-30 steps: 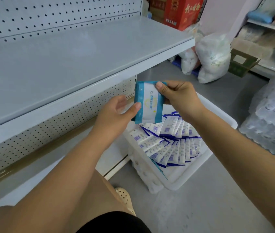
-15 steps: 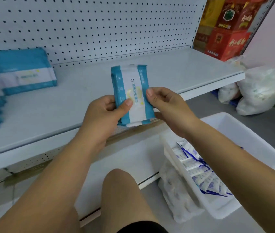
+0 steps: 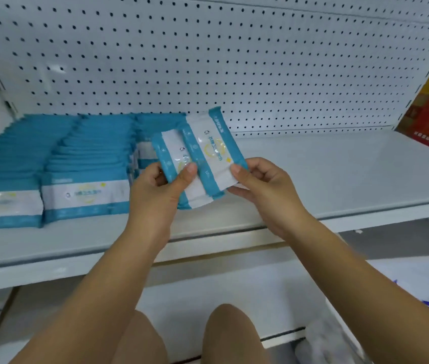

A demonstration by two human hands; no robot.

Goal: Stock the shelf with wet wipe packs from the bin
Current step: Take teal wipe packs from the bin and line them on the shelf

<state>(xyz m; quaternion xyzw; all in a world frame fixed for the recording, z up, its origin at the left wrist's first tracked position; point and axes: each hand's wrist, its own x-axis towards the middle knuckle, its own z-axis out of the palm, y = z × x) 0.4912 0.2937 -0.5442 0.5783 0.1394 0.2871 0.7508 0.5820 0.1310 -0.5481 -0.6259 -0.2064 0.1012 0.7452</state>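
Head view: above the white shelf [image 3: 339,166], just right of the stacked packs [image 3: 84,174] lying on it, the left hand [image 3: 160,191] has its grip closed on one wet wipe pack [image 3: 167,151], thumb on its face, while the right hand [image 3: 263,190] pinches a second pack [image 3: 214,151] that overlaps the first.

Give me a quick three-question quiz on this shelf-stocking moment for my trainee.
1. True or false: the left hand and the right hand hold blue-and-white plastic wet wipe packs above the white metal shelf.
2. The stacked packs on the shelf lie: A) left of the hands, B) right of the hands, C) on the floor.
3. Fill in: the hands hold ___ packs.
Key: 1 true; 2 A; 3 two.
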